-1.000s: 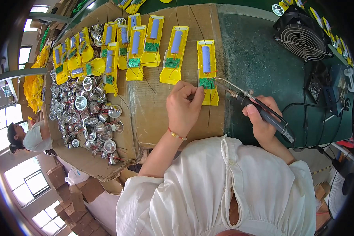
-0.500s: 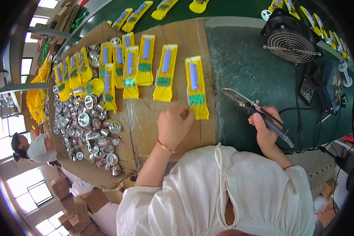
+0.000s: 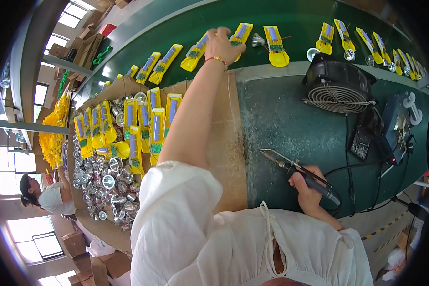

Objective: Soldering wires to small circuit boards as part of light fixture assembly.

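Observation:
My left hand (image 3: 221, 47) reaches far forward over the green belt, thumb and fingers apart. Its fingertips overlap the upper end of a yellow plastic housing (image 3: 191, 58) with a blue cylindrical cell and green circuit board. A similar housing (image 3: 243, 32) lies just beyond the thumb; whether the hand touches either is unclear. In my right hand (image 3: 309, 188) is a soldering iron (image 3: 319, 187) with a thin metal tube alongside, its tip pointing left above the dark green worktop. Several like housings (image 3: 156, 128) lie on the cardboard (image 3: 229, 171), some perhaps hidden by my left arm.
Silver lamp reflectors (image 3: 107, 181) are heaped at the left. A black fan (image 3: 338, 86) stands at the back right, near a soldering station (image 3: 391, 143) and cables. More housings (image 3: 276, 47) line the belt. A person (image 3: 45, 193) is at the far left.
My left hand has gone from a housing on the cardboard to the far belt; that housing no longer shows on the cardboard. The right hand still holds the soldering iron. The view has shifted.

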`<act>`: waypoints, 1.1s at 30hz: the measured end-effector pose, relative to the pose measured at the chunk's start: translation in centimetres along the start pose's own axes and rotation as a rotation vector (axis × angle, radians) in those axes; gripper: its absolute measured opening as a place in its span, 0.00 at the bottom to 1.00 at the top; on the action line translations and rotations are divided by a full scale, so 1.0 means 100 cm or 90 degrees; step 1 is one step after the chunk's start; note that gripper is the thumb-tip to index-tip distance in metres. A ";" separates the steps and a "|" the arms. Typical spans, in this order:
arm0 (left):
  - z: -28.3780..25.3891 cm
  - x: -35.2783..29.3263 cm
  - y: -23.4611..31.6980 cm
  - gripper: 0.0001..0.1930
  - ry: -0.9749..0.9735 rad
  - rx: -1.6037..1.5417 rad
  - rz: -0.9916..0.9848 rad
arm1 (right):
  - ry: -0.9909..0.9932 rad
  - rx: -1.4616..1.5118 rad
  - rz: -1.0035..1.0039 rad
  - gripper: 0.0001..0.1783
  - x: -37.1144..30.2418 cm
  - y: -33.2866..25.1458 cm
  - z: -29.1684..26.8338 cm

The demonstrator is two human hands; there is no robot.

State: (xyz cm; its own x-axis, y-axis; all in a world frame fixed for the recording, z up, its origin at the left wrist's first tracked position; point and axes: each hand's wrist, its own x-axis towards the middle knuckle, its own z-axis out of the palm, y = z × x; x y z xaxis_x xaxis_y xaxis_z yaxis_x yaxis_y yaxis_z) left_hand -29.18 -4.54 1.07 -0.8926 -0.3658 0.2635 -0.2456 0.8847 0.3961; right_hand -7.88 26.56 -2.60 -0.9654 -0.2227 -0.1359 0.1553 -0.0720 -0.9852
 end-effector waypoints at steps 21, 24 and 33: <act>-0.159 -0.348 -0.071 0.14 0.216 0.201 -0.142 | 0.011 -0.051 -0.084 0.09 -0.004 0.004 0.007; -0.189 -0.360 -0.112 0.13 0.252 0.408 -0.377 | -0.005 -0.054 -0.094 0.10 -0.010 0.007 0.006; -0.161 -0.357 -0.112 0.06 0.263 0.003 -0.247 | -0.036 -0.050 -0.092 0.09 -0.029 -0.009 0.015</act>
State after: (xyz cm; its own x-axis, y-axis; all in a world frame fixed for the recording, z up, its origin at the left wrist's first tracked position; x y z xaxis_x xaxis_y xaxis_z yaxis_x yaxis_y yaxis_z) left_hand 11.50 -6.01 1.39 -0.5145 -0.7466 0.4218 -0.5292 0.6635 0.5289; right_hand -4.92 25.81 -1.20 -0.9629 -0.2695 0.0111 -0.0029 -0.0308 -0.9995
